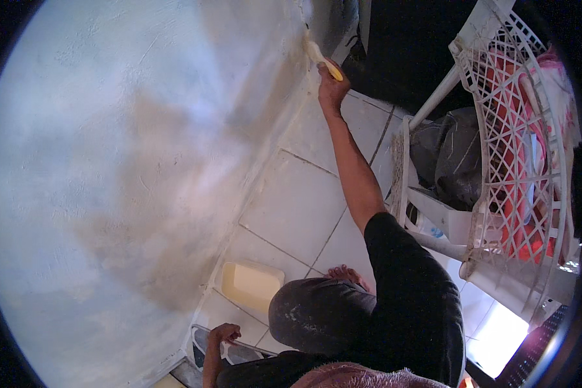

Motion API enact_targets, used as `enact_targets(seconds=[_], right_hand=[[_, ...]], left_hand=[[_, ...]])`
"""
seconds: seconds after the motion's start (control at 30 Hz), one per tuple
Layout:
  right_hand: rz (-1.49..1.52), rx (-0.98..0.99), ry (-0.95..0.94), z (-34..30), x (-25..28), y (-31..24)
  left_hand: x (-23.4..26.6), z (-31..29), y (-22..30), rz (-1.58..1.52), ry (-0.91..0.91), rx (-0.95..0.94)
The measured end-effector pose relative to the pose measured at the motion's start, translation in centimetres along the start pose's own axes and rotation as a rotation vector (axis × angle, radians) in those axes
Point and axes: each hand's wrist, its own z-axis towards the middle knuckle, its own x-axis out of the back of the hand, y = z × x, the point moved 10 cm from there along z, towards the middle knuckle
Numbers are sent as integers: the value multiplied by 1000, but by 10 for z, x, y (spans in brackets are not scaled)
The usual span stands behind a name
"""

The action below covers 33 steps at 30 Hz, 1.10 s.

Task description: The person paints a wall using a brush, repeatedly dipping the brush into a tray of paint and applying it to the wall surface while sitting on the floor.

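My right arm stretches far forward, and my right hand is closed around a paintbrush with a yellow handle end. The brush's pale head touches the foot of the wall, near the far corner. A rectangular tub of cream-coloured paint stands on the floor beside the wall, by my bent knee. My left hand hangs loosely at the lower left, fingers slightly curled and apart, with nothing visible in it. Under it is a grey and white flat object, partly hidden by my leg.
White floor tiles run along the wall. To the right stands a white plastic lattice rack with red and pink cloth in it. A dark grey bundle sits behind its leg. My bare foot rests on the tiles.
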Motion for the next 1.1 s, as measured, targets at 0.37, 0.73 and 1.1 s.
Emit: enact_targets(seconds=[0.37, 0.73, 1.1], right_hand=[[-15, 72, -19, -8, 11, -23], [80, 2, -170, -28, 3, -28], [-33, 51, -136, -37, -16, -26]], left_hand=[[3, -3, 4, 22, 48, -84], [-3, -12, -11, -276, 94, 297], [-4, -17, 17, -133, 94, 210]])
